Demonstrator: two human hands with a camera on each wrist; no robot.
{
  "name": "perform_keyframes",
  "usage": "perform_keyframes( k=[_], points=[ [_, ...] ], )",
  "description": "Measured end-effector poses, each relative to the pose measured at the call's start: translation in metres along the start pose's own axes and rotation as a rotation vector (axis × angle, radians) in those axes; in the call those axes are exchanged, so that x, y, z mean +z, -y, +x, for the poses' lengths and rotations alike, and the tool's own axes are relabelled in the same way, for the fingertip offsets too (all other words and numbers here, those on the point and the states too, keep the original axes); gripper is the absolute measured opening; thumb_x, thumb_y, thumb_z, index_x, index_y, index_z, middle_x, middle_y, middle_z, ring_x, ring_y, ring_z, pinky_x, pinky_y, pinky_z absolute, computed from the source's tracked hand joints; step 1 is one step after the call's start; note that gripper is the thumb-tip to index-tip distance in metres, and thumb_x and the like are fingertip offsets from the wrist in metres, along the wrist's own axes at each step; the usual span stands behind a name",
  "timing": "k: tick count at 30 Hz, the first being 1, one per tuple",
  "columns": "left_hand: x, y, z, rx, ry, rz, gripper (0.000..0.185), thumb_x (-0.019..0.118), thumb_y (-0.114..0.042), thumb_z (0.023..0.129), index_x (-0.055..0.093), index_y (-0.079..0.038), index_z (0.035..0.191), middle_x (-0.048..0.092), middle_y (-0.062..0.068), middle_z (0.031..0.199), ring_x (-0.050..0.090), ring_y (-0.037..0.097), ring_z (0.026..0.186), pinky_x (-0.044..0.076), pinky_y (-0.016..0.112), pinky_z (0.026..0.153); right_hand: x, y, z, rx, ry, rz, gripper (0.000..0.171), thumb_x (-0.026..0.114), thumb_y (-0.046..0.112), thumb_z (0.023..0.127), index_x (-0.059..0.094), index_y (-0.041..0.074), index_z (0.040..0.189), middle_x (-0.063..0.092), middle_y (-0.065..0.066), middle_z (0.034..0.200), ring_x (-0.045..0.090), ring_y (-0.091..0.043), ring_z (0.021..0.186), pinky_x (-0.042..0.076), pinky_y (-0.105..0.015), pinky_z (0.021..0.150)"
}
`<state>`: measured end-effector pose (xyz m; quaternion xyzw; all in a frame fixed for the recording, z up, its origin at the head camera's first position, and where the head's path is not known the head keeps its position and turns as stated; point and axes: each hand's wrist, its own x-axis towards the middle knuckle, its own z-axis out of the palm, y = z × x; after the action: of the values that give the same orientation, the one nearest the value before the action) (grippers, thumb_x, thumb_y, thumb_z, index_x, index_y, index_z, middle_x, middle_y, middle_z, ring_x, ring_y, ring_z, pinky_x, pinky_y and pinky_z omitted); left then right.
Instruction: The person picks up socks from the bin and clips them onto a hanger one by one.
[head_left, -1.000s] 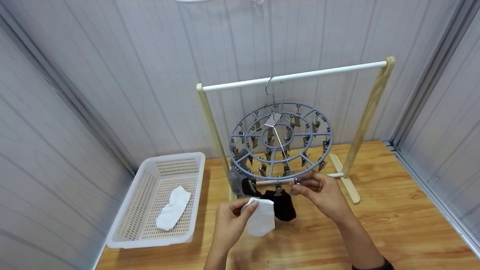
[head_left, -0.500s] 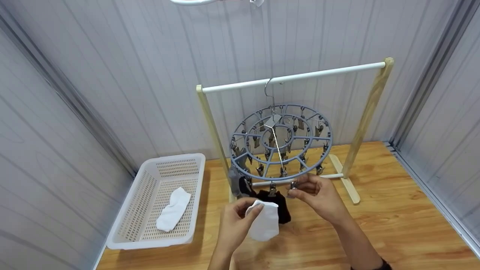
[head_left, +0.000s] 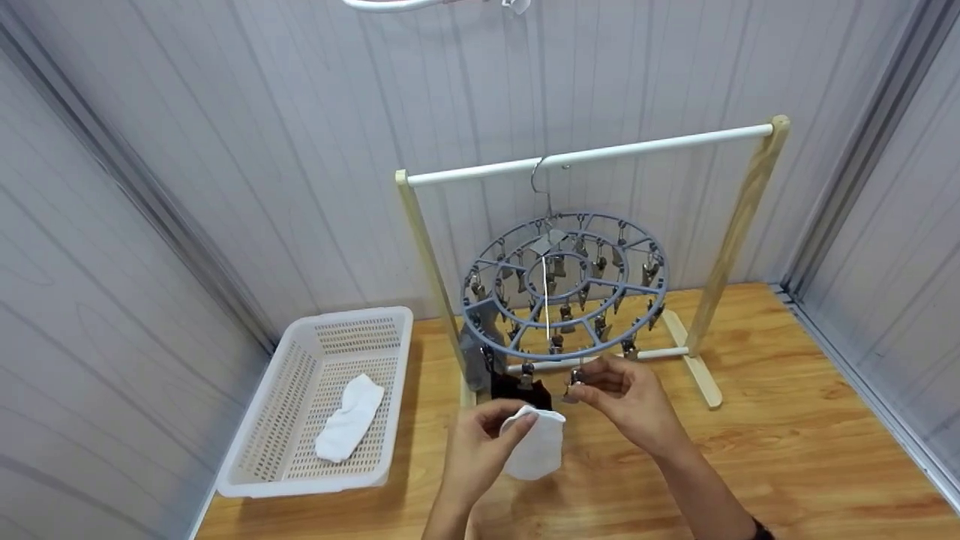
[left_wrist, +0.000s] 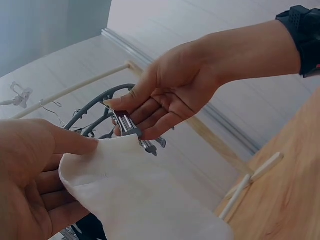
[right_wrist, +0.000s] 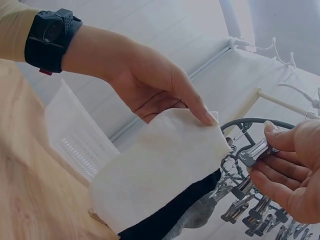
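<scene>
A white sock (head_left: 537, 448) hangs from my left hand (head_left: 480, 442), its cuff pinched between thumb and fingers. My right hand (head_left: 626, 401) pinches a metal clip (right_wrist: 256, 151) at the front rim of the round grey drying hanger (head_left: 564, 352). In the right wrist view the clip is a short distance from the sock's cuff. A black sock (head_left: 521, 390) hangs in a clip just behind the white one, partly hidden by it. To the left, a grey sock (head_left: 474, 358) hangs from the same hanger. Many free clips dangle from its rings.
The hanger hooks onto the white bar (head_left: 660, 144) of a wooden-legged stand (head_left: 739, 225). On the left of the wooden table (head_left: 810, 450) sits a white perforated basket (head_left: 397, 397), with another white sock (head_left: 350, 418) inside. Panelled walls (head_left: 300, 187) enclose the table.
The hanger has turned, bringing the black sock leftward. My right hand has moved slightly left and down with the clip; my left hand has carried the white sock slightly right, closer to it.
</scene>
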<state>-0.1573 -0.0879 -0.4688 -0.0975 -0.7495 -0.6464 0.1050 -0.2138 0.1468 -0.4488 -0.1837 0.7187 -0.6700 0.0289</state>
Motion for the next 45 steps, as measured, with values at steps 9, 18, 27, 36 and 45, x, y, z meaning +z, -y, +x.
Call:
perform_keyframes(
  k=[9, 18, 27, 36, 45],
  points=[
    [0.003, 0.004, 0.001, -0.019, 0.005, 0.007, 0.012, 0.084, -0.014, 0.093, 0.082, -0.007, 0.102, 0.080, 0.004, 0.098, 0.073, 0.012, 0.085, 0.058, 0.024, 0.076, 0.009, 0.003, -0.005, -0.001, -0.093, 0.057, 0.022, 0.081, 0.000, 0.091, 0.068, -0.009, 0.108, 0.077, -0.014, 0.099, 0.076, -0.021, 0.090, 0.062, -0.033, 0.084],
    [0.006, 0.004, 0.000, -0.038, -0.009, 0.014, 0.010, 0.086, -0.013, 0.091, 0.082, -0.009, 0.099, 0.080, 0.003, 0.097, 0.074, 0.013, 0.084, 0.059, 0.025, 0.073, 0.012, 0.001, -0.007, -0.092, -0.140, 0.131, 0.010, 0.075, -0.012, 0.091, 0.067, -0.014, 0.096, 0.078, -0.005, 0.089, 0.074, -0.016, 0.078, 0.061, -0.026, 0.074],
    [0.009, 0.003, 0.000, -0.030, 0.002, -0.030, 0.010, 0.086, -0.011, 0.090, 0.083, -0.006, 0.099, 0.080, 0.005, 0.097, 0.074, 0.014, 0.085, 0.059, 0.024, 0.074, 0.015, 0.001, -0.008, -0.087, -0.147, 0.187, 0.014, 0.077, -0.008, 0.091, 0.065, -0.015, 0.092, 0.080, -0.011, 0.091, 0.075, -0.017, 0.079, 0.061, -0.026, 0.074],
    [0.009, 0.000, -0.001, -0.043, -0.009, -0.030, 0.013, 0.084, -0.012, 0.092, 0.084, -0.005, 0.103, 0.081, 0.005, 0.098, 0.074, 0.012, 0.083, 0.059, 0.024, 0.071, 0.019, 0.002, -0.010, -0.078, -0.151, 0.177, 0.014, 0.078, -0.006, 0.091, 0.066, -0.014, 0.092, 0.078, -0.007, 0.086, 0.072, -0.014, 0.075, 0.059, -0.025, 0.070],
    [0.009, 0.001, -0.003, -0.011, -0.027, -0.048, 0.014, 0.085, -0.013, 0.091, 0.084, -0.005, 0.103, 0.081, 0.005, 0.098, 0.074, 0.012, 0.083, 0.058, 0.023, 0.071, 0.023, 0.001, -0.012, -0.061, -0.138, 0.155, 0.014, 0.078, -0.004, 0.092, 0.066, -0.013, 0.092, 0.078, -0.010, 0.088, 0.073, -0.017, 0.077, 0.060, -0.027, 0.072]
  ],
)
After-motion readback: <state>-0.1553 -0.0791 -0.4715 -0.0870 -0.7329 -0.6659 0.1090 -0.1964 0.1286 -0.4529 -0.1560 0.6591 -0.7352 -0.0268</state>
